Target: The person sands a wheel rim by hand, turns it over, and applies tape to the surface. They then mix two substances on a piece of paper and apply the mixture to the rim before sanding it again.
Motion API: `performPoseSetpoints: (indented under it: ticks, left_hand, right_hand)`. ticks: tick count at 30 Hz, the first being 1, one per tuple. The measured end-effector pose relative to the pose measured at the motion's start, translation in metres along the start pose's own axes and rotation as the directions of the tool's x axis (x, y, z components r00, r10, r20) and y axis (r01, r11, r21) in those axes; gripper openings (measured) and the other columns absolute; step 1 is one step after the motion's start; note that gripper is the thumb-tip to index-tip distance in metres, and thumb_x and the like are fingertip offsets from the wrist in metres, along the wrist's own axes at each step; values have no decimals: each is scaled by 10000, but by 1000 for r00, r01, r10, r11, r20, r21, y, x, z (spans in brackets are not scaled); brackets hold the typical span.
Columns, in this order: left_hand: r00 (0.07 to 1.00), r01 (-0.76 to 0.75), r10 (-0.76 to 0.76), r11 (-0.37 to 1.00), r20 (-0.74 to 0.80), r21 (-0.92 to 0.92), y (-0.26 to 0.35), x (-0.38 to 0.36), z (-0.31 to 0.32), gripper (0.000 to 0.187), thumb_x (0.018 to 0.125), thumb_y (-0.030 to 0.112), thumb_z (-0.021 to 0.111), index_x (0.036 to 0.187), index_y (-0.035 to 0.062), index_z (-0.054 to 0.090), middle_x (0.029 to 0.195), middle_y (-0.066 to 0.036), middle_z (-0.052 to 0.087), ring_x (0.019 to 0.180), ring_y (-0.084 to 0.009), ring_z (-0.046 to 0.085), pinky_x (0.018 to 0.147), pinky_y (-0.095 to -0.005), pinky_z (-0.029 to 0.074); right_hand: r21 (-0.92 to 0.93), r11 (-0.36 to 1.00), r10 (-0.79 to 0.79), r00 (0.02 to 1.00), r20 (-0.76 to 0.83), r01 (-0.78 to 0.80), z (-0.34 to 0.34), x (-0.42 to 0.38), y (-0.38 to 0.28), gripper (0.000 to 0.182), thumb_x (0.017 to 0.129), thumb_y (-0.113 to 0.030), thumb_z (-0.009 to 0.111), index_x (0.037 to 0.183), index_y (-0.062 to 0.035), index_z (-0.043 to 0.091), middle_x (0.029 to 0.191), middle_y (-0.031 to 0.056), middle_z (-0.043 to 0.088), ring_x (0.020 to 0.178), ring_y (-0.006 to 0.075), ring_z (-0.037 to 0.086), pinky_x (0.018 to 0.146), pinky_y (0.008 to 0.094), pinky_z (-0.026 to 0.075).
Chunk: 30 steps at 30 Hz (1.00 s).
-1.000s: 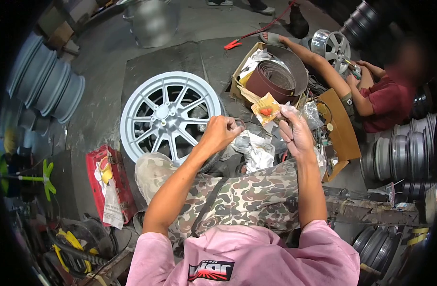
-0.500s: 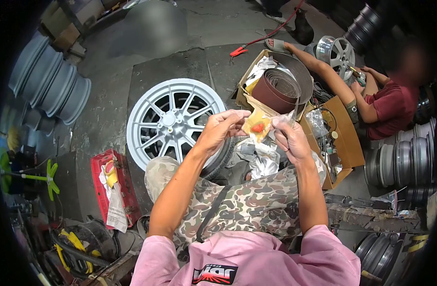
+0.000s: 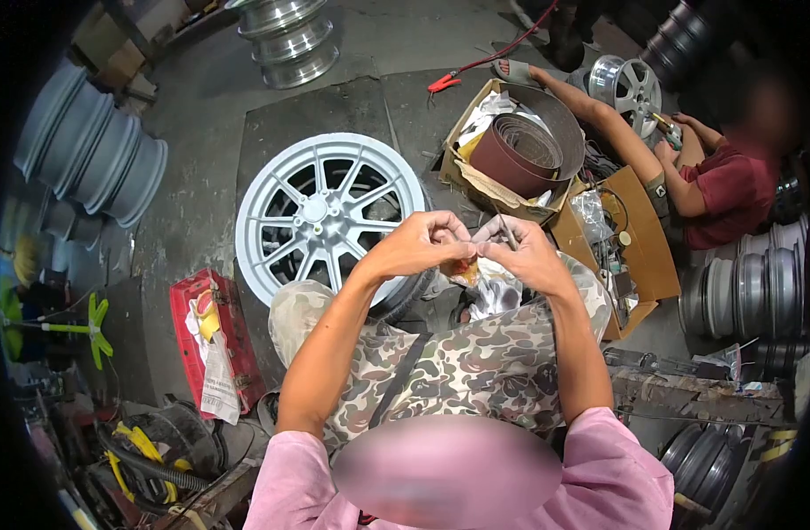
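Note:
My left hand (image 3: 422,245) and my right hand (image 3: 521,256) meet above my lap, fingers pinched and tips together. Between them is a small yellowish sheet (image 3: 462,272) bearing a red-orange blob, mostly hidden by my fingers. A thin grey blade-like tool (image 3: 509,231) sticks up from the fingers of my right hand. Left of my hands, a silver multi-spoke wheel (image 3: 314,210) lies face up, a dark tyre edge showing beneath it. Crumpled white and grey material (image 3: 495,296) lies just below my hands.
Rolls of brown sandpaper (image 3: 511,168) stand in a cardboard box ahead; another open box (image 3: 654,256) holds cables and small parts. A red toolbox (image 3: 237,353) sits at left. Wheel rims (image 3: 87,146) are stacked around. At right, a person (image 3: 731,190) holds a tool against a rim (image 3: 639,97).
My hands have come together and lowered slightly, covering most of the yellowish sheet that was spread between them. The silver wheel has not visibly moved.

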State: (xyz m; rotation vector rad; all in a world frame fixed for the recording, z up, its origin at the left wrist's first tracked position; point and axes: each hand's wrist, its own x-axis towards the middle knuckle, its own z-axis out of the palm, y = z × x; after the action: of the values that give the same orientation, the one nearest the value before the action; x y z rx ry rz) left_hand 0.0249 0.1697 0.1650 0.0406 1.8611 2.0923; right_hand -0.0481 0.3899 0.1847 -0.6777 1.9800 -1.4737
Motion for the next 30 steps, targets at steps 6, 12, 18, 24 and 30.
performPoseSetpoints:
  ticks: [6, 12, 18, 24, 30]
  left_hand:
    - [997, -13, -2, 982, 76, 188, -18, 8, -4, 185, 881, 156, 765, 861, -11, 687, 790, -62, 733, 726, -96, 677, 693, -260, 538]
    - [997, -17, 20, 999, -68, 31, -17, 11, 0, 94, 884, 73, 709, 881, -17, 681, 863, -113, 734, 785, -164, 701, 751, -315, 572]
    - [972, -129, 90, 976, -216, -174, -25, 16, 0, 67, 872, 47, 659, 870, -18, 672, 797, -90, 701, 687, -153, 664, 664, -286, 542]
    - [964, -101, 45, 974, -261, -203, -32, 11, 4, 57, 872, 56, 646, 875, -1, 648, 774, -77, 678, 651, -148, 643, 632, -282, 527]
    - [935, -119, 0, 943, -356, -311, -30, 6, 9, 70, 938, 108, 603, 890, 60, 619, 811, -39, 650, 697, -120, 636, 653, -272, 513]
  right_hand:
    - [-160, 969, -178, 982, 64, 186, 5, 5, 17, 119, 822, -37, 723, 927, -18, 670, 849, 2, 623, 816, 60, 555, 701, 259, 476]
    - [-112, 985, -129, 991, 17, 131, 0, 6, 22, 144, 921, -54, 664, 1044, 8, 706, 963, 48, 714, 942, 92, 624, 852, 285, 505]
    - [-97, 991, -87, 995, 43, 91, -3, 4, 17, 222, 967, -198, 661, 1023, 8, 719, 916, 66, 740, 874, 122, 649, 816, 310, 509]
    - [-127, 987, -89, 991, 101, 101, 2, 0, 13, 246, 969, -238, 660, 1021, -6, 725, 887, 80, 739, 846, 123, 648, 795, 323, 511]
    - [-167, 974, -142, 986, 92, 155, -1, -6, 5, 162, 916, -162, 699, 995, -27, 741, 870, 72, 744, 826, 101, 627, 802, 307, 514]
